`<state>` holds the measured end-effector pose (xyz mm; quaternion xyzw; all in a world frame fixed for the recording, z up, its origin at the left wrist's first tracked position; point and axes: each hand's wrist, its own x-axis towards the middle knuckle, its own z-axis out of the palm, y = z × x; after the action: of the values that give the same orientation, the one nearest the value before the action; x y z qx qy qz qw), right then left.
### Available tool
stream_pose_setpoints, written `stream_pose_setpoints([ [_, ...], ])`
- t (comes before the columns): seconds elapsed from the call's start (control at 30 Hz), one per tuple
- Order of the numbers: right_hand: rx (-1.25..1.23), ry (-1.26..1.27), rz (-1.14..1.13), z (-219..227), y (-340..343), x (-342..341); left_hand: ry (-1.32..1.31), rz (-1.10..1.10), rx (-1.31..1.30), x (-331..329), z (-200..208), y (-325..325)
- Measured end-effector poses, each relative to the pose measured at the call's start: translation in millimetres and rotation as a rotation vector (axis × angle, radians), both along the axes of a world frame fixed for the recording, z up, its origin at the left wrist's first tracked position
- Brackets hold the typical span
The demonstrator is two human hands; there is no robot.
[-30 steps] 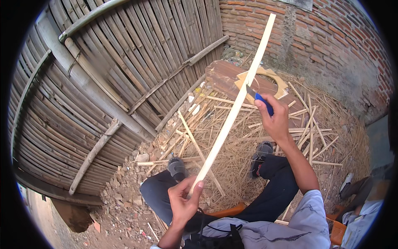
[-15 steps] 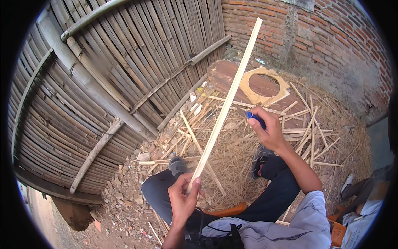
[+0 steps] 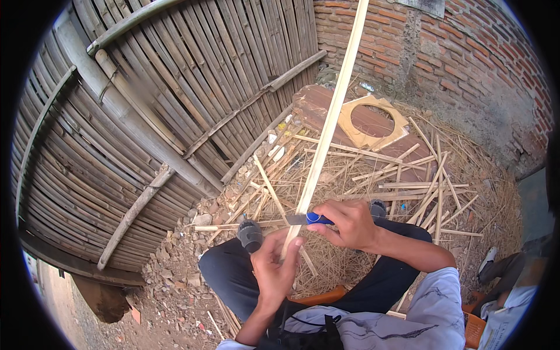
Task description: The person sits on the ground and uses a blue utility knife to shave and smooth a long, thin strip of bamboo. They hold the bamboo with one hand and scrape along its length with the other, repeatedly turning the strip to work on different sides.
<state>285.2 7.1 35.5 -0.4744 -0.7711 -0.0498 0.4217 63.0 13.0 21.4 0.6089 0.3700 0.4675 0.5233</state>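
Note:
Near its lower end, a long pale bamboo strip (image 3: 328, 129) is gripped by my left hand (image 3: 274, 261), thumb on top. The strip slants up and away, its far end running past the upper edge of the picture. My right hand (image 3: 350, 223) is closed round the blue handle of a knife (image 3: 297, 220). Its short dark blade lies across the strip just above my left fingers. Part of the handle is hidden in my right palm.
Loose strips (image 3: 431, 185) and straw-like shavings (image 3: 326, 256) cover the ground ahead. A brown board (image 3: 315, 108) carries a yellowish panel with a round hole (image 3: 402, 129). A bamboo fence (image 3: 175, 76) stands left, a brick wall (image 3: 466, 64) right. Another person's leg (image 3: 499, 271) shows at right.
My right hand has come down and left, bringing the knife blade onto the strip. My left hand and the strip have shifted slightly right, and the strip stands a little steeper.

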Motion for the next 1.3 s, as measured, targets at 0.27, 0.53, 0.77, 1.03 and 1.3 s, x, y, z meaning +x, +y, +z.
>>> stream_pose_setpoints([
  [0.27,0.046,0.075,-0.105,2,4,7,0.013,0.038,-0.139,3,15,-9],
  [0.53,0.058,0.164,-0.13,11,16,34,0.015,-0.011,-0.154,-9,3,-9],
  [0.77,-0.028,0.108,-0.063,6,12,30,0.145,-0.026,-0.039,-12,-2,-2],
  [1.03,0.017,0.055,-0.023,6,4,7,0.217,0.048,0.005,-5,5,-1],
  [1.3,-0.033,0.076,-0.036,14,2,6,0.194,0.018,0.076,-7,-6,4],
])
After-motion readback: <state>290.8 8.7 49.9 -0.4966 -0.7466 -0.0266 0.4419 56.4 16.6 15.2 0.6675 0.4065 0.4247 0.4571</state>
